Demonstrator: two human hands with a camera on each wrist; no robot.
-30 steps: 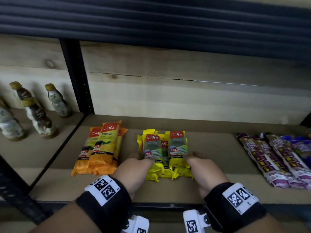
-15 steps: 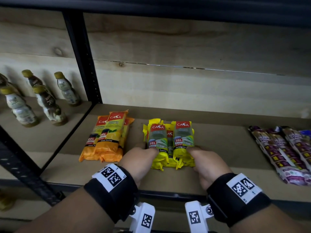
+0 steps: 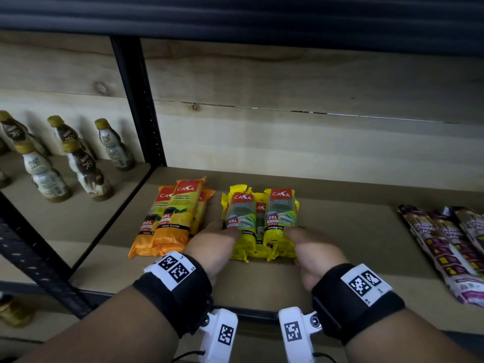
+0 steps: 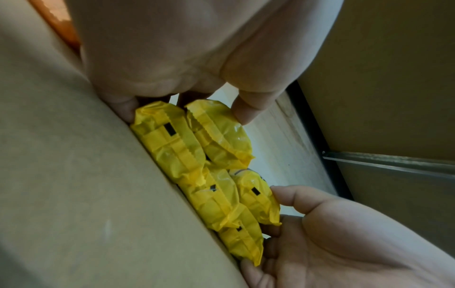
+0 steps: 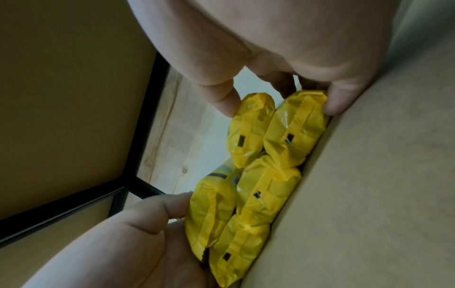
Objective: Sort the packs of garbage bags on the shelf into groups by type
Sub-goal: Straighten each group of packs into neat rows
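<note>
We are looking at what appears to be a shop or stockroom shelving unit. We are seeing a fibreboard shelf (image 3: 340,213) carried on a black steel frame with a perforated upright (image 3: 141,106), backed by pale wooden planks (image 3: 288,142). Goods are lying in groups of identical retail packs: orange packs (image 3: 170,221) labelled as lemon-scented degradable garbage bags, yellow packs (image 3: 259,221) marked 25L, and purple packs (image 3: 445,242) printed with drawstring bag wording. In the neighbouring bay to the left, bottles (image 3: 81,166) with matching labels and yellow caps are standing in rows. Repeated branded stock set out by kind is indicating a retail display.
</note>
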